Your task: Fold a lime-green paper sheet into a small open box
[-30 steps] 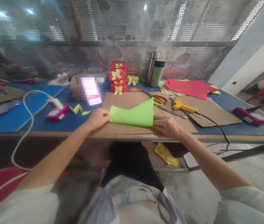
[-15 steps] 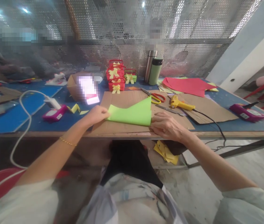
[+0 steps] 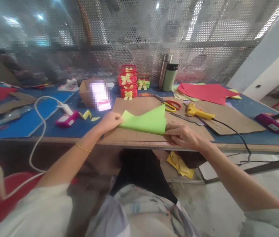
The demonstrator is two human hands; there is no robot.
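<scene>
A light-green sheet of paper [image 3: 145, 122], bent over on itself, lies above a piece of brown cardboard [image 3: 126, 105] at the table's front. My left hand [image 3: 111, 121] pinches its left end between thumb and fingers. At the right edge, the fingers of my right hand [image 3: 182, 134] are closed around the paper's lower corner. Just beyond the paper are scissors [image 3: 171, 106] with red and yellow handles. A grey metal blade or ruler [image 3: 187, 119] and a yellow glue gun [image 3: 200, 112] lie past my right hand.
Behind stand red boxes with yellow bows [image 3: 128, 90], a green flask [image 3: 170, 77] and a steel flask [image 3: 164, 70]. A lit phone [image 3: 101, 95] leans on a cardboard box. Purple power units [image 3: 67, 119] sit at both sides, with cables. Red paper [image 3: 205, 92] lies at back right.
The whole view has shifted, so everything sits slightly farther right. Both hands keep their hold on the green paper, whose shape is nearly the same.
</scene>
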